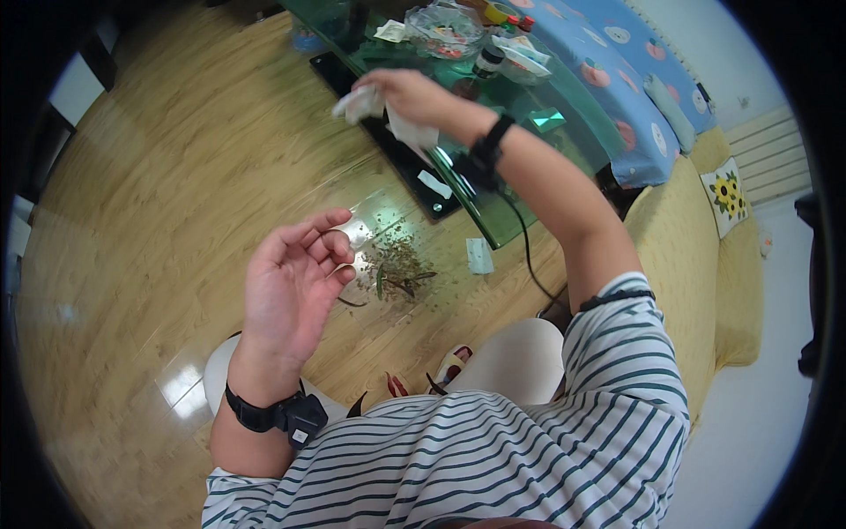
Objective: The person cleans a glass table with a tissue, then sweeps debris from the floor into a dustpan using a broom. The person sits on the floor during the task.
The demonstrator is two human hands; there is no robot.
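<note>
My right hand (413, 99) grips crumpled white tissue (362, 104) above the near edge of a green glass table (515, 218). Part of the tissue hangs below the palm, and the hand is slightly blurred. My left hand (294, 284) is held over the floor, palm up, with its fingers loosely curled and nothing in them. Just beyond its fingertips, a scatter of brown crumbs and plant bits (400, 261) lies on the wood-look floor (165, 218). A green leaf-like piece (379, 282) and several dark, narrow pieces lie among the crumbs.
On the table stand a clear bowl (444, 33), a dark-lidded jar (489, 61) and a plastic bag (522, 59). White paper pieces lie on the floor (480, 256) and black table base (434, 184). A yellow sofa (681, 251) is at right; a black cable (529, 254) hangs nearby.
</note>
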